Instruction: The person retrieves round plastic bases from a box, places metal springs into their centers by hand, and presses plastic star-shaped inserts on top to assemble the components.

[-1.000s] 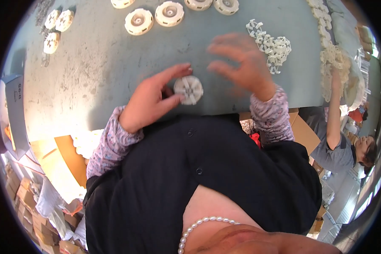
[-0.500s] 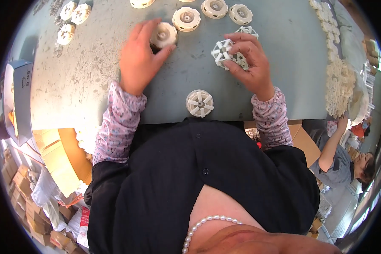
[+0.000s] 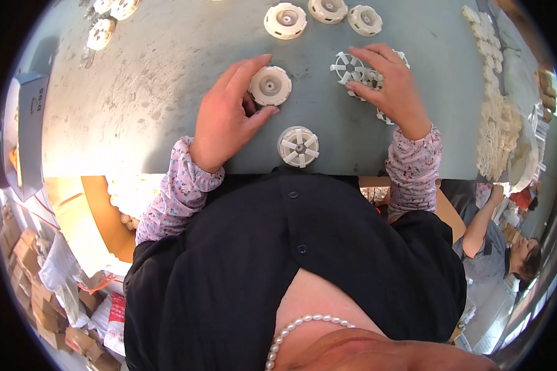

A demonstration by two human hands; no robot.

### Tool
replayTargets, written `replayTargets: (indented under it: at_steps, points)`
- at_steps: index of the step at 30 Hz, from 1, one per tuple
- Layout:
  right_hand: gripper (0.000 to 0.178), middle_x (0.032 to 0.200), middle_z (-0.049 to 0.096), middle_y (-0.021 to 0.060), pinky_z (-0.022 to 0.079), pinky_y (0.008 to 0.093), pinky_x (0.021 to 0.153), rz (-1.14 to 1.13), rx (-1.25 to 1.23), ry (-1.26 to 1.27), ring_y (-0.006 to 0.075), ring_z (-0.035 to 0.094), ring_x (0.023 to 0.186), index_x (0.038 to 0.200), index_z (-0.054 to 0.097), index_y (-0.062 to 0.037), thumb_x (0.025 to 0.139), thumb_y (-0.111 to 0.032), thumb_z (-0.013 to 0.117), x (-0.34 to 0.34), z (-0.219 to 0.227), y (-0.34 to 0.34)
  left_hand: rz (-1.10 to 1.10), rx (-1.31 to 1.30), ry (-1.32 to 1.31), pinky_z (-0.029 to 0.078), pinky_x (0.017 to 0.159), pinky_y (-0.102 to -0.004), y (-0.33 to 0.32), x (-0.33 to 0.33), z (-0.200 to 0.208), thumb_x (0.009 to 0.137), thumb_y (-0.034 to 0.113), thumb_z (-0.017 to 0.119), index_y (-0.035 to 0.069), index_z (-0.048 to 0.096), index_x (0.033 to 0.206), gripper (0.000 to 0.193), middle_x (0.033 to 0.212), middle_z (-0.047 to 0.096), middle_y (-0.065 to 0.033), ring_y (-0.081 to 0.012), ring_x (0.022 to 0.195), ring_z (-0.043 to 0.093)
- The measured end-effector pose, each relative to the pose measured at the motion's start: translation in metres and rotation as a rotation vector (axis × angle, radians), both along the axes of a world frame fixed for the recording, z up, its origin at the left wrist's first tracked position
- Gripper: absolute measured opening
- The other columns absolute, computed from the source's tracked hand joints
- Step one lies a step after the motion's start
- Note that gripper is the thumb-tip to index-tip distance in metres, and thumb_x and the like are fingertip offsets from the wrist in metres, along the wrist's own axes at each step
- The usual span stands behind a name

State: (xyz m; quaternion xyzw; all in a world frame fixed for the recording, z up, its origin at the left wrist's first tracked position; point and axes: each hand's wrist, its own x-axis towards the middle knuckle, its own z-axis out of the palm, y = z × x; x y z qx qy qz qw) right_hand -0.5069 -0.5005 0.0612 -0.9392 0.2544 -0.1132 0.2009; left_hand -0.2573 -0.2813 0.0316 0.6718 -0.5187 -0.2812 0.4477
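My left hand (image 3: 229, 114) curls its fingers and thumb round the edge of a cream round plastic part (image 3: 270, 86) with a stepped, hollow centre. To the right, my right hand (image 3: 397, 86) has its thumb and fingers at a white spoked plastic ring (image 3: 348, 67), gripping it by the side. Other white spoked rings (image 3: 385, 115) lie under and beside that hand, partly hidden by it. Between my hands, close to the table's near edge, sits a round part with a white spoked ring on top (image 3: 298, 147), touched by neither hand.
Several cream round parts (image 3: 285, 21) stand at the far side of the grey table (image 3: 136, 105). More round parts (image 3: 101, 34) are at the far left. Rows of cream pieces (image 3: 498, 130) line the right edge. A blue-grey box (image 3: 31, 133) stands left; a person (image 3: 492, 247) is at right.
My left hand has brought the cream round part nearer to me and to the right, away from the other round parts. My right hand has shifted slightly right with the spoked ring. The view has shifted a little.
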Motion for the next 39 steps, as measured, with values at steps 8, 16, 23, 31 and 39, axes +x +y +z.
replayTargets:
  at_steps: [8, 16, 23, 31, 39]
  points:
    - [0.053, 0.128, 0.071, 0.0077, 0.060, 0.0410, 0.093, 0.076, 0.217, -0.115, 0.0306, 0.071, 0.108, 0.132, 0.074, -0.0117, 0.082, -0.017, 0.089, 0.043, 0.027, 0.029, -0.023, -0.002, 0.246, 0.057, 0.068, -0.0295, 0.011, 0.004, -0.001, 0.086, 0.017, 0.092, 0.005, 0.059, 0.151, 0.074, 0.134, 0.070, -0.0116, -0.0122, 0.075, 0.069]
    - [0.050, 0.129, 0.071, 0.0085, 0.057, 0.0412, 0.100, 0.472, 0.195, -0.157, 0.0310, 0.069, 0.117, 0.132, 0.074, -0.0096, 0.085, -0.019, 0.087, 0.088, 0.002, 0.043, 0.042, -0.014, 0.377, 0.056, 0.068, -0.0281, 0.010, 0.000, -0.012, 0.099, 0.013, 0.079, 0.002, 0.057, 0.151, 0.057, 0.132, 0.074, -0.0105, -0.0109, 0.076, 0.069]
    - [0.057, 0.134, 0.070, 0.0076, 0.054, 0.0434, 0.106, 0.387, 0.022, -0.110, 0.0316, 0.066, 0.124, 0.139, 0.072, -0.0144, 0.085, -0.027, 0.087, 0.073, -0.007, 0.053, -0.001, 0.060, 0.359, 0.054, 0.064, -0.0281, 0.008, 0.006, -0.012, 0.096, 0.008, 0.079, 0.006, 0.060, 0.150, 0.058, 0.132, 0.075, -0.0095, -0.0105, 0.068, 0.066]
    - [0.053, 0.141, 0.070, 0.0052, 0.043, 0.0483, 0.118, -0.023, -0.230, 0.127, 0.0306, 0.064, 0.129, 0.130, 0.075, -0.0168, 0.080, -0.028, 0.091, -0.012, 0.003, 0.011, 0.060, 0.054, -0.009, 0.056, 0.068, -0.0329, -0.037, 0.031, 0.009, 0.087, 0.021, 0.090, 0.007, 0.063, 0.144, 0.065, 0.128, 0.074, -0.0109, -0.0172, 0.067, 0.066]
    - [0.044, 0.131, 0.073, 0.0071, 0.054, 0.0396, 0.107, 0.026, 0.418, -0.512, 0.0271, 0.068, 0.126, 0.129, 0.073, -0.0092, 0.087, -0.017, 0.087, 0.011, -0.018, 0.014, 0.032, -0.172, -0.342, 0.060, 0.092, -0.0470, -0.100, 0.023, -0.021, 0.084, 0.019, 0.088, 0.006, 0.061, 0.143, 0.066, 0.135, 0.067, -0.0158, -0.0405, 0.112, 0.070]
